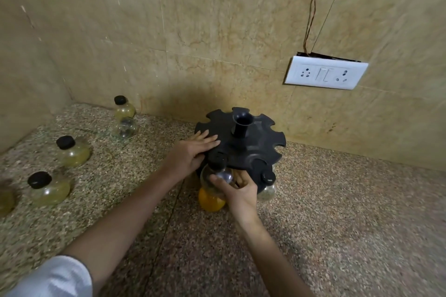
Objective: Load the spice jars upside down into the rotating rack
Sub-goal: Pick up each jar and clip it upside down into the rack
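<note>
Table (337, 212): speckled stone, carries everything.

Rack (253, 142): black disc at the back by the wall (217, 31), notches round the rim, post in the centre.

Left hand (193, 149): flat on the rack's top at its left edge. Fingers are straight, slightly spread, gripping nothing. My read: it brakes the disc so the target notch doesn't swing off.

Right hand (240, 188): at the rack's front edge, fingers curled round the held jar (216, 175). The jar is a clear bulb whose black cap looks uppermost, right at the front notch. Looks like the seating step. Can't tell if the neck is fully in.

Orange jar (211, 201): directly below the held jar at the rack's front. Contact unclear, but it could crowd the right hand.

Pale jar (268, 191): at the rack's front right, cap up against the rim.

Loose jars (72, 152): well left of the rack, 3 standing cap-up. 1 clear jar (126, 126) lies on its side, and 1 more is cut off by the frame edge.

Socket plate (325, 75): on the wall, right of and above the rack, out of the way.
</note>
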